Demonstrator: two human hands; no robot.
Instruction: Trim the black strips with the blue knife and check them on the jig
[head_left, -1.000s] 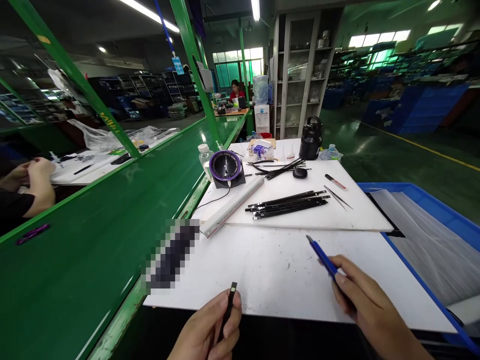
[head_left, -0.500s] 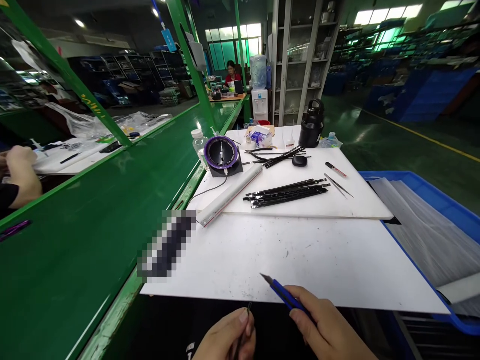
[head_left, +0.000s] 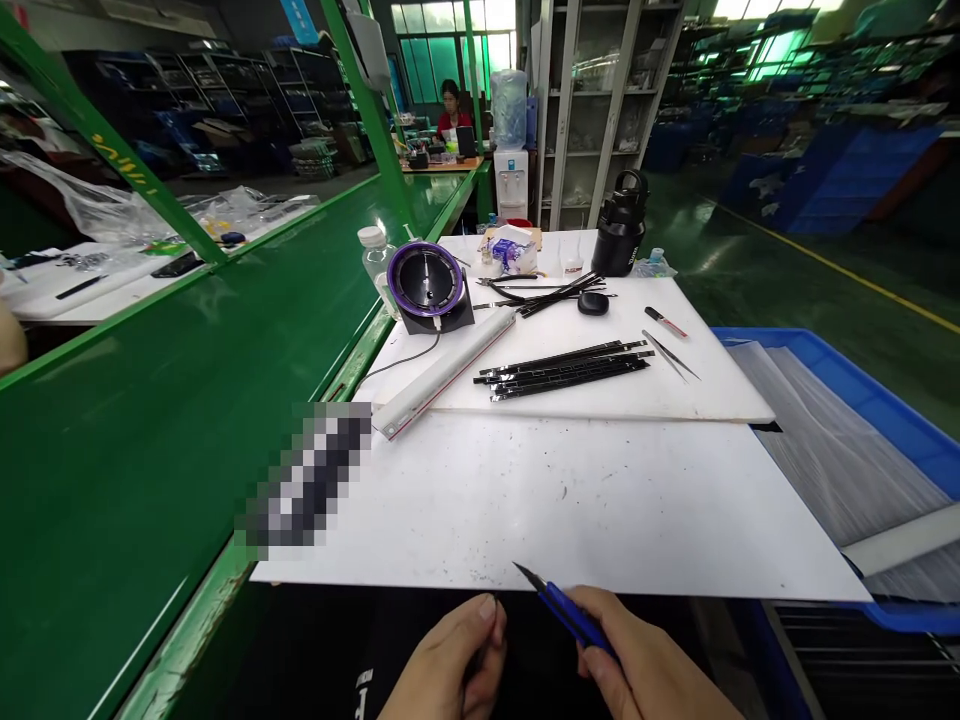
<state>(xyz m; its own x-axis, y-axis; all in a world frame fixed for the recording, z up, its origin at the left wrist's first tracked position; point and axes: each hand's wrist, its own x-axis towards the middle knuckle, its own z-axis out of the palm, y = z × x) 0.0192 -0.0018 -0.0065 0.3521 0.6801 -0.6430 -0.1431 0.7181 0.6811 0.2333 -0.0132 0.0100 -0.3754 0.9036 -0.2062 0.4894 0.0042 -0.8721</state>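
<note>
My right hand (head_left: pixel 637 650) is closed around a blue utility knife (head_left: pixel 574 615), its dark pointed blade facing up and left over the sheet's front edge. My left hand (head_left: pixel 457 655) is pinched just short of that edge. Only a tiny dark tip of the thin black strip shows at its fingertips; my fingers hide the rest. On the white board, a bundle of similar black strips (head_left: pixel 562 372) lies beyond both hands. Left of the bundle, a pale triangular scale ruler (head_left: pixel 446 375) lies at a slant.
A purple-rimmed round device (head_left: pixel 426 280) with a cable stands at the back left, by a clear bottle (head_left: pixel 373 255). Tweezers (head_left: pixel 667 352), a black case (head_left: pixel 593 303) and a black flask (head_left: pixel 620 230) are farther back. A blue bin (head_left: pixel 832 390) adjoins the right side.
The strip's end that stuck up from my left fingertips is now nearly hidden. Both hands stay close to where they were, the knife slightly lower. The view has shifted a little.
</note>
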